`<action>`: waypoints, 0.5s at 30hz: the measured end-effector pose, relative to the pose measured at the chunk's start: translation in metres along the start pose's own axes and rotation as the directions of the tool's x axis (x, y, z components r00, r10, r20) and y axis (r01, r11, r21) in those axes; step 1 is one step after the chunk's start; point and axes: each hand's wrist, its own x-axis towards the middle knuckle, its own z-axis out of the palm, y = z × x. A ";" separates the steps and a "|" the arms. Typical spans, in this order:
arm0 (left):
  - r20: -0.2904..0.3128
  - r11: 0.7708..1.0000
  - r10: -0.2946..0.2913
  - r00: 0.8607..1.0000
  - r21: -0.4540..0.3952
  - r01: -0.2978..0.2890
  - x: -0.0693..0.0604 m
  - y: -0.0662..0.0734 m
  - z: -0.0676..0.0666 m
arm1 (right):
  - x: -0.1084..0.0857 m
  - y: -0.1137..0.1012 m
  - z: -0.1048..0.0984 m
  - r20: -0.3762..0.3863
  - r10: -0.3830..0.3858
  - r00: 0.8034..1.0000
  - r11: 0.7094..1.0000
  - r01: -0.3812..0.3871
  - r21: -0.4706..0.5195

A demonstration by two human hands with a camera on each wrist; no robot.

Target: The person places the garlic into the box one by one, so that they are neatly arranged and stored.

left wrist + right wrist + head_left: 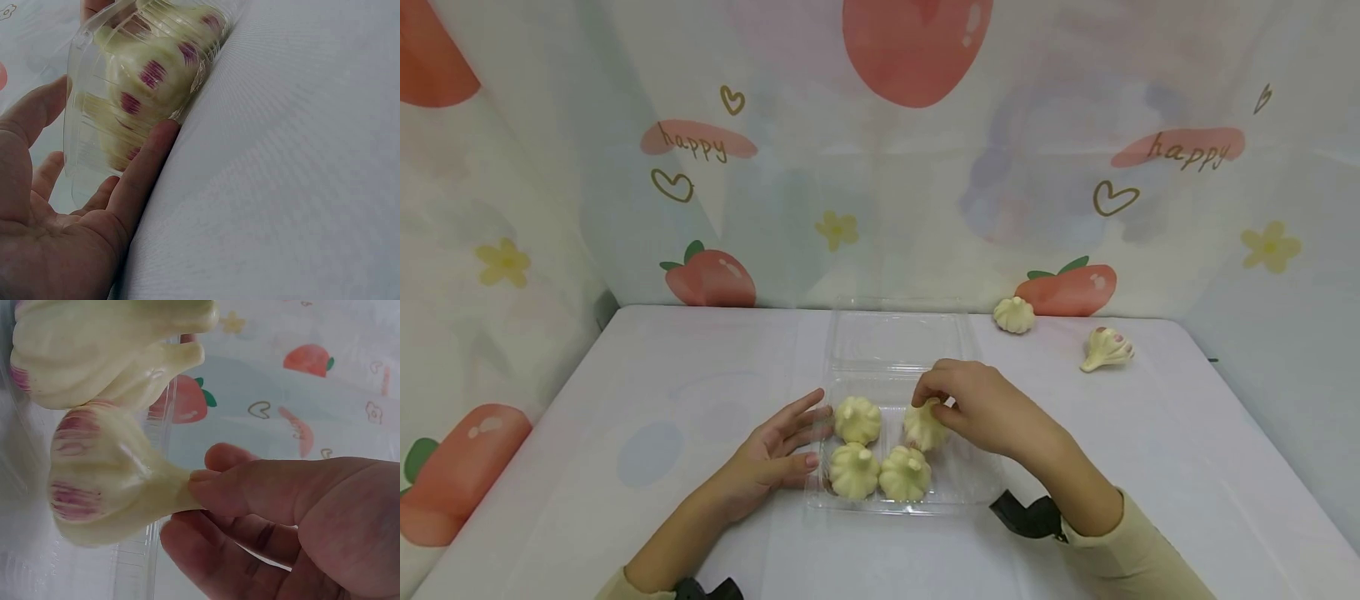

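A clear plastic clamshell box lies with its lid folded back. Three garlic bulbs, one of them the front-left garlic bulb, sit in it, stems up. My right hand pinches the stem of another garlic bulb between thumb and fingers, at the box's back right; in the right wrist view this bulb has purple streaks and is close beside the others. My left hand rests against the box's left side, fingers extended, and its fingertips touch the clear wall.
Two more garlic bulbs lie on the white table at the back right: a round garlic bulb by the far edge and a garlic bulb on its side. A printed curtain hangs behind the table.
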 end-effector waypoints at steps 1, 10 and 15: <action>0.001 1.000 -0.001 1.000 -0.001 0.001 0.000 0.000 0.000 | 0.000 0.000 0.000 -0.003 0.010 1.000 1.000 -0.010 -0.002; -0.003 1.000 -0.004 1.000 -0.001 0.004 0.000 0.000 0.000 | 0.001 0.001 0.001 -0.028 0.049 0.998 0.998 -0.048 0.031; -0.002 1.000 -0.004 1.000 0.000 0.004 0.000 0.001 0.000 | 0.000 -0.002 0.000 0.052 0.007 0.999 0.998 -0.010 0.063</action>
